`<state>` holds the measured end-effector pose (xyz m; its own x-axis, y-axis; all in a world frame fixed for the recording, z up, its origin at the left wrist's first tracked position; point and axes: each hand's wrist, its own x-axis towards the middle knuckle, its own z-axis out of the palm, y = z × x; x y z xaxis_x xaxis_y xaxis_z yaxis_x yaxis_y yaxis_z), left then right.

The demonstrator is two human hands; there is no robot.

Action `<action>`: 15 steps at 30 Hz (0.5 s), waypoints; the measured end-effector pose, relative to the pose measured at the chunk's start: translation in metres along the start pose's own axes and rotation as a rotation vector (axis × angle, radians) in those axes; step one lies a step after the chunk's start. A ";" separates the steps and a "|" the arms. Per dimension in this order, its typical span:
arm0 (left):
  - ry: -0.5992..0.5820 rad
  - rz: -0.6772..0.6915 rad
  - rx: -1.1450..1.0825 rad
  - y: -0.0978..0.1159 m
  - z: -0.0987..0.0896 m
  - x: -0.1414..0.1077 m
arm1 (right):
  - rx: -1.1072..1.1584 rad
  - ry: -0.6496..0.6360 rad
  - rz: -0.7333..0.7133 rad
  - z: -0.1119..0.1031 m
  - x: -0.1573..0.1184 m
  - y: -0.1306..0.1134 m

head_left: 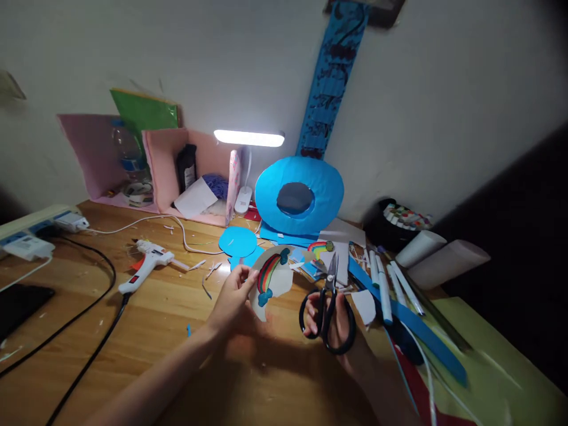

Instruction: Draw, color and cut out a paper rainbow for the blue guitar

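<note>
My left hand point(235, 299) pinches the edge of a white paper piece point(281, 284) bearing a drawn rainbow point(270, 273) with a blue cloud at each end. Part of the paper's outline is cut away. In my right hand point(339, 325) are black-handled scissors point(329, 302), blades pointing up and slightly parted, with fingers through the loops. The blades stand apart from the paper, to its right. Behind them lies a second rainbow cutout point(320, 248) among paper scraps. Blue paper discs point(238, 241) lie beyond my left hand.
A hot glue gun point(146, 269) with a black cord lies left. Behind stand a lit lamp point(249, 138), pink boxes point(190, 171) and a blue ring point(270, 204). Markers point(384, 290) and white rolls point(448, 263) are at right. A power strip point(31, 222) sits far left.
</note>
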<state>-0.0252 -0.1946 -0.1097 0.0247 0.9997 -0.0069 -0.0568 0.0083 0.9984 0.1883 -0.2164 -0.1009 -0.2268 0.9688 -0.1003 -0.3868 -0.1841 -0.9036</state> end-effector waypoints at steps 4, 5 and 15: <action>0.170 0.028 -0.022 -0.002 -0.004 -0.001 | 0.208 -0.202 0.211 0.005 -0.010 0.025; 0.205 0.027 -0.022 -0.002 -0.005 -0.001 | 0.242 -0.248 0.277 0.006 -0.015 0.033; 0.184 -0.039 -0.052 -0.002 0.002 -0.010 | 0.310 -0.399 0.453 0.013 -0.044 0.087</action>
<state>-0.0229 -0.2049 -0.1113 -0.1544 0.9862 -0.0602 -0.1108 0.0433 0.9929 0.1534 -0.2769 -0.1696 -0.7167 0.6599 -0.2258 -0.4003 -0.6543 -0.6416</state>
